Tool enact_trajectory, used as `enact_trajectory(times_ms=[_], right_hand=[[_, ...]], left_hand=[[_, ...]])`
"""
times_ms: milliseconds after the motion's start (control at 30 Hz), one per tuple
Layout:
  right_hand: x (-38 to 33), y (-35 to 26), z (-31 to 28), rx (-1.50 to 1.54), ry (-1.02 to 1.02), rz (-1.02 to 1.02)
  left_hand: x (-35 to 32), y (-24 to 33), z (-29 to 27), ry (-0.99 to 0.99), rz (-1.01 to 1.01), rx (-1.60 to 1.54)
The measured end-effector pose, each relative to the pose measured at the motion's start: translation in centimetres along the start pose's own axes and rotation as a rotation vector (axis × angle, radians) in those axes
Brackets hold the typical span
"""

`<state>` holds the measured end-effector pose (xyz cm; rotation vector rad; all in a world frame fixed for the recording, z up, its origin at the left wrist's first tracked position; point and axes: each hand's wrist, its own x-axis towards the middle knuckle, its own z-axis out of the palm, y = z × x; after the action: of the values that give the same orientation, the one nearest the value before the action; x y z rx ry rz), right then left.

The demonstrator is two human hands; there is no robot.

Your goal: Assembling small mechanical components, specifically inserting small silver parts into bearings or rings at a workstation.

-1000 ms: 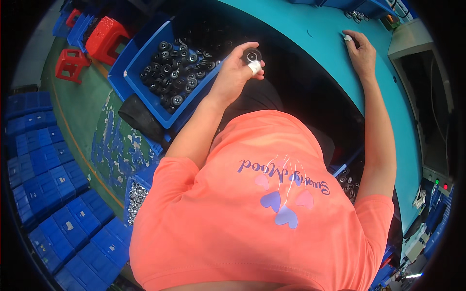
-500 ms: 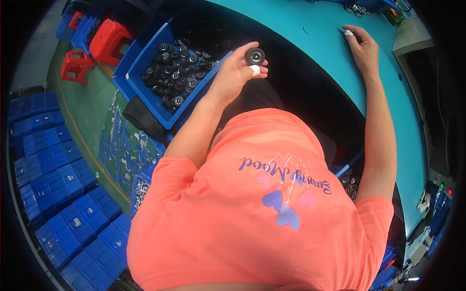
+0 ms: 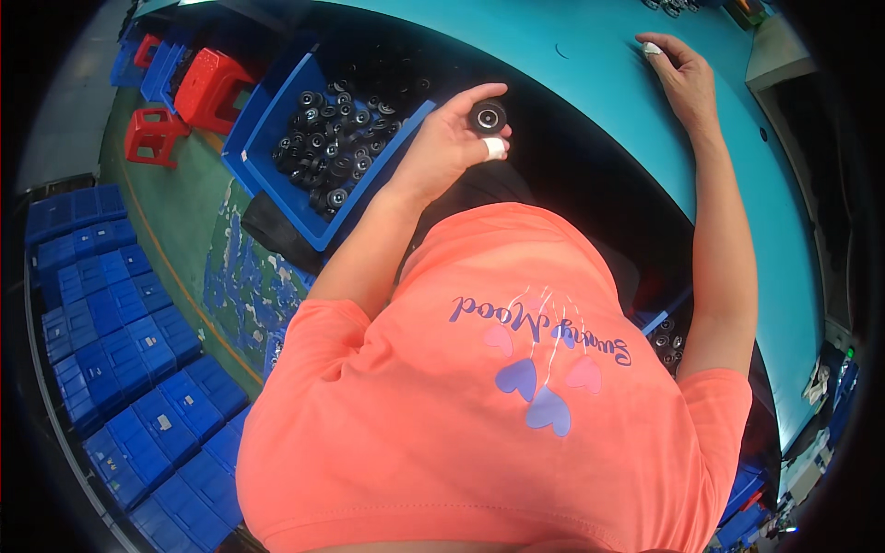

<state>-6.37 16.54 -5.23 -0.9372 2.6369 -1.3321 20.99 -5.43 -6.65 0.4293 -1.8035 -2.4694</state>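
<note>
Black wheel (image 3: pixel 488 117) sits in the grasp of my left hand (image 3: pixel 447 145), just off to the right of the blue bin (image 3: pixel 346 221). Its round face is turned up toward me, showing a silver ring about a dark centre. My index finger stretches past its upper edge, and a digit with a white wrap (image 3: pixel 495 147) lies below it; how the other fingers meet the wheel I cannot tell, since it hides part of them.

My right hand (image 3: pixel 687 81) is released, its fingers half curled, well apart from the bin on the bin's right side. It is over the turquoise table (image 3: pixel 590 92), and I cannot tell whether the fingertips touch the surface. One digit here also wears a white cover (image 3: pixel 652 49).

Inside the bin lie many loose wheels (image 3: pixel 336 152), heaped at odd angles, some with silver hubs showing. The table curves away to the right of the bin, with a dark gap between the two. Left of the bin, two red stools (image 3: pixel 205 88) stand on the green floor (image 3: pixel 138 207); lower and farther left of it, blue crates (image 3: pixel 138 336) stand in rows. Below and right of the bin spreads my coral T-shirt (image 3: pixel 433 433).
</note>
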Motion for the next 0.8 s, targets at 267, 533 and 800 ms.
enact_trajectory(times_ms=[267,533,800], right_hand=[[-2.5,-3.5,-1.0,0.399,-0.2,-0.08],[-5.8,-7.9,-0.9,0.671,-0.597,0.118],[-5.3,-7.5,-0.8,0.735,-0.466,0.158]], left_hand=[[0.7,2.3,4.6,0.014,0.195,0.319],[2.9,4.3,8.1,-0.051,0.326,0.351],[4.5,4.6,10.6,-0.04,0.493,0.595]])
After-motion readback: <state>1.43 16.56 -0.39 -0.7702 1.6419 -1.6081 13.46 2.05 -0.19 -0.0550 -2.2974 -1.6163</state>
